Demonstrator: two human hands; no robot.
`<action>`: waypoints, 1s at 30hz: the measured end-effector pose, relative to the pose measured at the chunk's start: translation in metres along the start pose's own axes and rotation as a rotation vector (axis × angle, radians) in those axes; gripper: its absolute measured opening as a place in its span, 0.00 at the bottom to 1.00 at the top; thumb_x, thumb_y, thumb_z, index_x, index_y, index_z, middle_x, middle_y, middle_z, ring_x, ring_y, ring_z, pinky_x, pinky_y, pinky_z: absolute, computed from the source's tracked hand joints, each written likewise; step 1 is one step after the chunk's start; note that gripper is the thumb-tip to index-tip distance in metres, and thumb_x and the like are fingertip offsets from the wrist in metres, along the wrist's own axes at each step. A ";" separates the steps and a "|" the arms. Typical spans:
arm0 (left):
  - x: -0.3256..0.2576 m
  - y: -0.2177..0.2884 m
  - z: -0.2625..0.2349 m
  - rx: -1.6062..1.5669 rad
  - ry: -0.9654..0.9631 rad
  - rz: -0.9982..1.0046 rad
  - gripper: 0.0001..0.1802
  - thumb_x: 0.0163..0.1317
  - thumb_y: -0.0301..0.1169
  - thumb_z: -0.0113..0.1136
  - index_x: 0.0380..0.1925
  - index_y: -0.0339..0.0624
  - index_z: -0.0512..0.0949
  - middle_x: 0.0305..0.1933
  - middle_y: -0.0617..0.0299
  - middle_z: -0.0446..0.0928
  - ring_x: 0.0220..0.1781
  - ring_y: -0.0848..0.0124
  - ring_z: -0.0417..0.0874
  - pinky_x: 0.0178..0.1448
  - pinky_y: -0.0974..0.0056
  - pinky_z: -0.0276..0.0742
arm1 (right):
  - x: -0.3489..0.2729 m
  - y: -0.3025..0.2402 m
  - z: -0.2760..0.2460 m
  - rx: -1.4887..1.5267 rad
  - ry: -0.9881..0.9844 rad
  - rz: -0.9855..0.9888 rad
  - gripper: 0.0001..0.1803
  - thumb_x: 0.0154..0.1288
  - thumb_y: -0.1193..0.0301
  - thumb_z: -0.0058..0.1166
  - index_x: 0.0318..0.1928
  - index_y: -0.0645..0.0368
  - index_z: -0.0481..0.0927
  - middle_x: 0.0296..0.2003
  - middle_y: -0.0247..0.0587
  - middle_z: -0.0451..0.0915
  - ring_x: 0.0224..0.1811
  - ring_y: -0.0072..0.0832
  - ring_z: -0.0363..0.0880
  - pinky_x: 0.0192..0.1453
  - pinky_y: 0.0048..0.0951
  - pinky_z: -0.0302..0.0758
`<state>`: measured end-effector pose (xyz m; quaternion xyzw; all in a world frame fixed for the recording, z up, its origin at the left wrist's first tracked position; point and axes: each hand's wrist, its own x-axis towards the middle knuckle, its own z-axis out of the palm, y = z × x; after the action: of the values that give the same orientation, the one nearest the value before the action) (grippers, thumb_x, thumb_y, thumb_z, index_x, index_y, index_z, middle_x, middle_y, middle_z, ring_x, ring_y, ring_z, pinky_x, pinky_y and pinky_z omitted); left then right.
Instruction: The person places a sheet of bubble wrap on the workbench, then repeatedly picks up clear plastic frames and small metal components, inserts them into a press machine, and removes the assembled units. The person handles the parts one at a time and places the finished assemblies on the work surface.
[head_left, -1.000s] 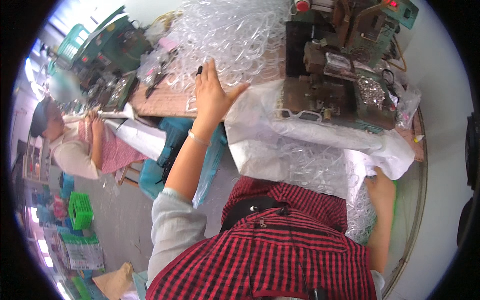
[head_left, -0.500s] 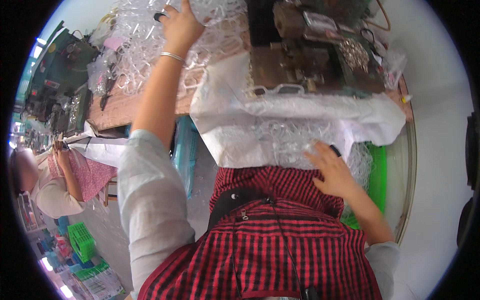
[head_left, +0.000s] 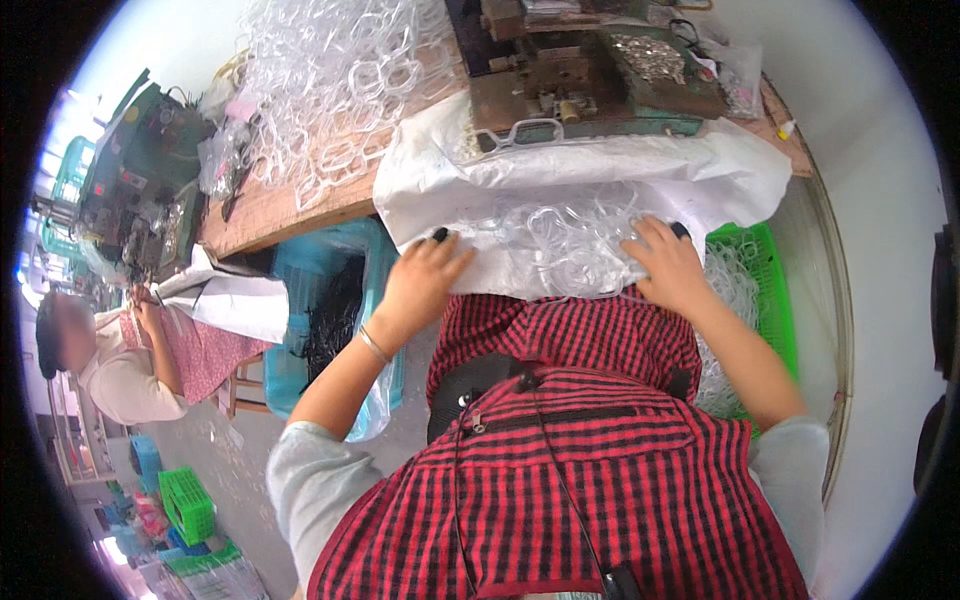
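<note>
A white cloth [head_left: 440, 175] spreads from the workbench edge to my lap, with a pile of clear plastic eyeglass frames [head_left: 575, 245] in its hollow. My left hand [head_left: 425, 280] rests at the cloth's near left edge, fingers apart, nothing visible in them. At the right side of the pile, my right hand [head_left: 668, 265] has its fingers spread against the frames and cloth; no frame is plainly gripped. Both hands wear a black band on a finger. One clear frame [head_left: 535, 132] sits at the front of the bench machine [head_left: 570, 85].
Many clear frames [head_left: 360, 75] cover the wooden bench [head_left: 270, 215]. Below stand a blue bin [head_left: 290, 270] with dark contents and a green basket [head_left: 775, 300] of clear pieces. Another machine [head_left: 140, 170] and a seated person [head_left: 150, 370] are on the left.
My left hand has come down from the frames heaped on the bench to the cloth's left edge. My right hand has shifted slightly upward beside the pile. The view has shifted.
</note>
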<state>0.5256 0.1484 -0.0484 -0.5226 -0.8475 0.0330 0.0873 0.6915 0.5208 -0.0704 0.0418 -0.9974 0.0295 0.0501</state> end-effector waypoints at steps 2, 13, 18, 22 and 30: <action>0.007 -0.021 -0.001 -0.182 0.038 -0.114 0.27 0.54 0.27 0.61 0.58 0.51 0.81 0.59 0.57 0.82 0.56 0.57 0.83 0.60 0.53 0.80 | 0.014 0.024 0.014 0.042 0.006 0.021 0.22 0.49 0.70 0.61 0.49 0.50 0.85 0.58 0.46 0.80 0.61 0.42 0.79 0.51 0.47 0.79; 0.050 -0.059 -0.132 -0.572 -0.449 -0.046 0.25 0.57 0.46 0.71 0.53 0.49 0.85 0.47 0.48 0.86 0.51 0.49 0.85 0.57 0.51 0.80 | -0.044 0.003 -0.096 0.225 -0.543 -0.041 0.34 0.46 0.62 0.73 0.57 0.52 0.82 0.62 0.53 0.77 0.67 0.45 0.74 0.68 0.46 0.72; 0.169 -0.148 -0.124 -0.214 0.711 -0.402 0.21 0.60 0.40 0.70 0.50 0.41 0.82 0.48 0.49 0.82 0.52 0.48 0.81 0.54 0.51 0.79 | -0.009 0.016 -0.153 0.459 -0.477 -0.079 0.38 0.45 0.60 0.75 0.60 0.52 0.81 0.64 0.49 0.77 0.68 0.44 0.73 0.70 0.45 0.71; 0.248 -0.177 -0.110 -0.128 0.754 -0.706 0.26 0.56 0.46 0.73 0.52 0.48 0.82 0.51 0.51 0.80 0.53 0.50 0.80 0.52 0.51 0.79 | 0.021 0.042 -0.160 0.527 -0.390 0.076 0.33 0.51 0.61 0.72 0.59 0.54 0.81 0.62 0.50 0.78 0.66 0.48 0.74 0.68 0.47 0.71; 0.318 -0.258 -0.070 0.101 0.704 -0.647 0.13 0.57 0.45 0.71 0.37 0.51 0.90 0.41 0.50 0.80 0.47 0.48 0.79 0.49 0.50 0.80 | 0.070 0.067 -0.144 0.488 -0.015 0.343 0.20 0.59 0.67 0.66 0.52 0.58 0.84 0.49 0.50 0.85 0.55 0.49 0.81 0.60 0.45 0.76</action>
<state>0.1721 0.3133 0.0948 -0.2066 -0.8828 -0.1338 0.4000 0.6302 0.5911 0.0766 -0.1165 -0.9536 0.2764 0.0253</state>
